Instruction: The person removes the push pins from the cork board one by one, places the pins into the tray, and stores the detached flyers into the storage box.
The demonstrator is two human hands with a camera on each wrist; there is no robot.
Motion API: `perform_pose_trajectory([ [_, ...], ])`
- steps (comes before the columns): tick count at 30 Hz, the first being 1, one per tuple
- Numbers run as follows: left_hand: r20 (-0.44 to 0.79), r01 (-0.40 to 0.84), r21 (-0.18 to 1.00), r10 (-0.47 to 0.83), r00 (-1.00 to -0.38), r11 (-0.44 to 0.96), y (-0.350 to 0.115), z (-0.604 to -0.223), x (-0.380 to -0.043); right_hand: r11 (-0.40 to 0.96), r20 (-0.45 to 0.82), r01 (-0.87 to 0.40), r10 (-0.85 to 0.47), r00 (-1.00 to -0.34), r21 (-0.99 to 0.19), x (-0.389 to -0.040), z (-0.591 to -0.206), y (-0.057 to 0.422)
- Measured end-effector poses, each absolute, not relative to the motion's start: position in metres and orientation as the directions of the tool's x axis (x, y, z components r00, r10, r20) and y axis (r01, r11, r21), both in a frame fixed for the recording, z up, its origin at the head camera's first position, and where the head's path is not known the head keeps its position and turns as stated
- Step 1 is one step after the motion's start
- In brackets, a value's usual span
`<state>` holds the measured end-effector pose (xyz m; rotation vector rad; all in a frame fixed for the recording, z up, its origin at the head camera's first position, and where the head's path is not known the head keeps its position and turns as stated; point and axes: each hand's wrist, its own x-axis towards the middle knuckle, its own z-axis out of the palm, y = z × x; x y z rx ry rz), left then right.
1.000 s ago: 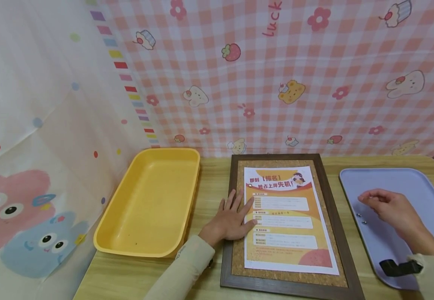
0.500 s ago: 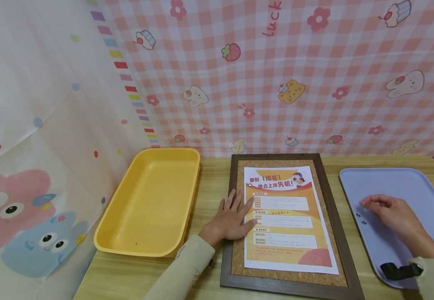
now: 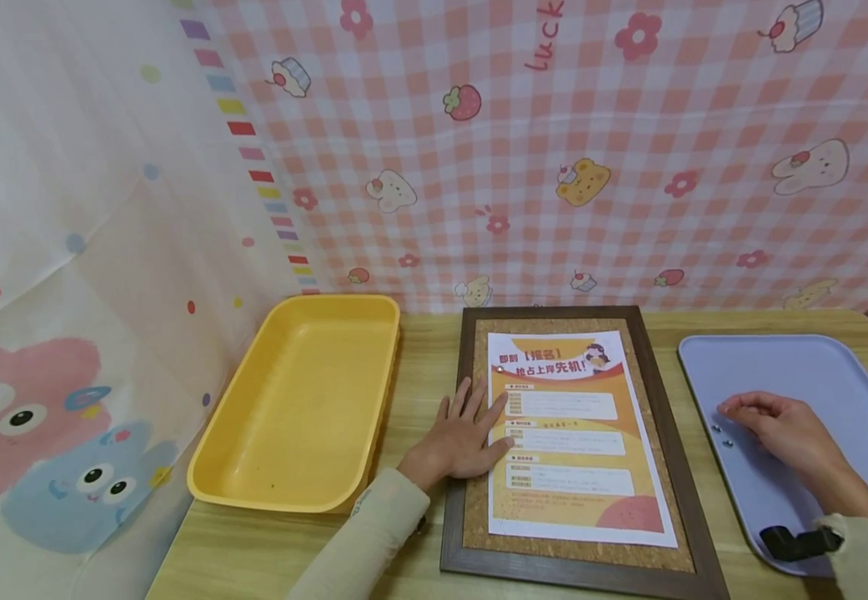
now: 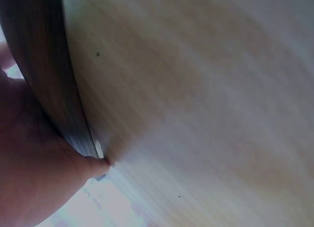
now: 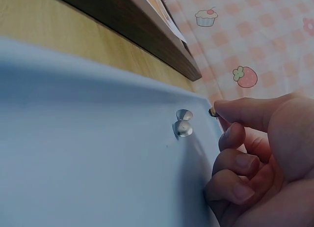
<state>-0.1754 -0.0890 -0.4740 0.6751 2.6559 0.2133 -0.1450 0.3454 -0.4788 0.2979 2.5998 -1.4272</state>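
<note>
Narrow gap between corkboard frame (image 3: 677, 467) and raised tray rim (image 3: 756, 339)

Tabletop surroundings

A yellow tray (image 3: 298, 408) rests at left on the wood-grain table (image 3: 422, 358). Behind hangs a pink-checked cloth (image 3: 418, 137) (printed with cupcakes (image 3: 289, 77), strawberries (image 3: 464, 102) and flowers (image 3: 639, 36)); leftward, a pale sheet (image 3: 66, 158) bears pink and blue cartoon figures (image 3: 24, 362).

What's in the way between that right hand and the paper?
Only low edges and a strip of table: the tray rim, then the dark frame. Above them, nothing visible blocks the right hand from the paper.
</note>
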Motion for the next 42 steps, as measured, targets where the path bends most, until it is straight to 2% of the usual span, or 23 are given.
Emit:
perform_pose_trajectory([
  [26,-0.334,0.418,0.249,0.483,-0.810,0.874,-0.0889,-0.4756,-0.1756,0.663,-0.254,0.243,0.081,-0.964,-0.708,-0.1505,-0.4884,0.3489],
  [34,-0.328,0.418,0.264,0.488,-0.809,0.869,-0.0896,-0.4756,-0.1750,0.661,-0.262,0.252,0.087,-0.961,-0.707,-0.1501,-0.4891,0.3487],
  [42,-0.331,0.417,0.260,0.486,-0.809,0.871,-0.0894,-0.4750,-0.1748,0.602,-0.271,0.272,0.095,-0.958,-0.751,-0.1496,-0.4884,0.3462],
])
